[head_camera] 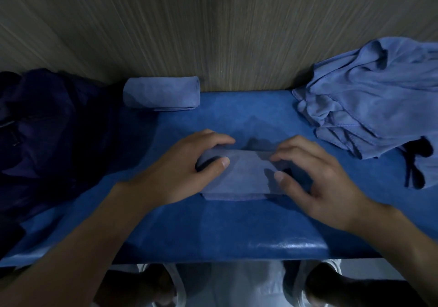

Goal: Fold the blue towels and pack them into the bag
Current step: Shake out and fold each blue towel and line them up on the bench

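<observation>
Dark bag point(47, 128) is slumped well out to the left of the left hand; can't read its mouth in this light. Rolled towel point(161, 94) looks finished, parked beyond the left hand against the wall point(213, 22).

Left hand point(187, 164): fingers curled over the far edge of the towel point(244, 174), thumb on the near side of the bulge, so it's clamped on the left end. The towel lies folded flat on the table point(225, 230) between the two hands. Its far edge looks turned over into the start of a roll.

Right hand point(320, 178): fingers hooked over the far edge at the right end, thumb pressing on top. It's gripping too, though shadow under the palm hides how much cloth it has. Pile of towels point(369, 98) sits crumpled beyond and to the right of the right hand, not yet folded.

Handling, my read: thin soft cloth, light, no stiffness — it will sag and unroll as soon as the grip lets go. Not fragile, and it doesn't look slippery on the table cover. Best hold is both ends at once, fingers over the roll and thumbs behind, with even pressure so it doesn't go cone-shaped. For the carry to the bag, wrap one hand round the middle — loose edge trapped underneath.
</observation>
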Demonstrator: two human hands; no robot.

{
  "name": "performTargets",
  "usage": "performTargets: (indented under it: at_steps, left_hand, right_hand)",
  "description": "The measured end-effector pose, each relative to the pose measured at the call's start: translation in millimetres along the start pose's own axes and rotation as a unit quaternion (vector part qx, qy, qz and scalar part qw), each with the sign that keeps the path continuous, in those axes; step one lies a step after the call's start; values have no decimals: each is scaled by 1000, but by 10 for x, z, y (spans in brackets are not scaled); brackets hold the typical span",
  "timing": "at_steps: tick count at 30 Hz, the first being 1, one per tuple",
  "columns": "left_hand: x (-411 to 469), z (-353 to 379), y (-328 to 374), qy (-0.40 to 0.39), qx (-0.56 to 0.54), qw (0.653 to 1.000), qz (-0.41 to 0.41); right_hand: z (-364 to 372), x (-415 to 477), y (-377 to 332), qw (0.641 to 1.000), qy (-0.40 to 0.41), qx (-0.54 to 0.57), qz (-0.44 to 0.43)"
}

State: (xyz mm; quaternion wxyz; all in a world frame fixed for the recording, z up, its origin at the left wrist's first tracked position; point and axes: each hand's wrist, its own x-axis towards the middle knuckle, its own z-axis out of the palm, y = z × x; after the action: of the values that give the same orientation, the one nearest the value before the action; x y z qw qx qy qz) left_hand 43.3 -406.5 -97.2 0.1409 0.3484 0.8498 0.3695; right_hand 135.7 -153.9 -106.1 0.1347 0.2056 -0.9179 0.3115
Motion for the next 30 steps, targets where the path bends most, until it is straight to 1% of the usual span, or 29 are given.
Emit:
performTargets:
  at_steps: [5, 9, 12, 16, 21, 23, 25, 26, 27, 28, 30]
  left_hand:
    - [-27, 63, -23, -57, 24, 998, 1]
    - [-30, 90, -60, -70, 32, 997, 16]
    - [-25, 100, -69, -76, 38, 996, 15]
    - [1, 87, -64, -72, 48, 996, 17]
    - [67, 26, -51, -61, 33, 998, 7]
    - [119, -31, -73, -30, 54, 998, 3]
    - [201, -121, -164, 78, 155, 985, 13]
    - [243, -178, -221, 142, 196, 970, 6]
    - [280, -233, -282, 190, 220, 957, -18]
    - [306, -273, -352, 216, 234, 947, -50]
    - [326, -294, -485, 216, 254, 937, -101]
  right_hand:
    - [20, -45, -22, 1000, 2, -9, 5]
    - [59, -105, 34, 996, -63, -8, 66]
    - [80, -118, 49, 990, -101, 28, 90]
    - [81, -79, 68, 987, -108, 74, 93]
    - [119, -51, 86, 988, -74, 82, 107]
    - [122, -3, 119, 988, -53, 83, 120]
    - [121, 86, 182, 987, -21, 69, 145]
    - [123, 146, 228, 986, -4, 56, 158]
    - [127, 218, 277, 984, 9, 44, 172]
    - [133, 298, 332, 981, 17, 35, 188]
    - [137, 489, 427, 977, 24, 18, 210]
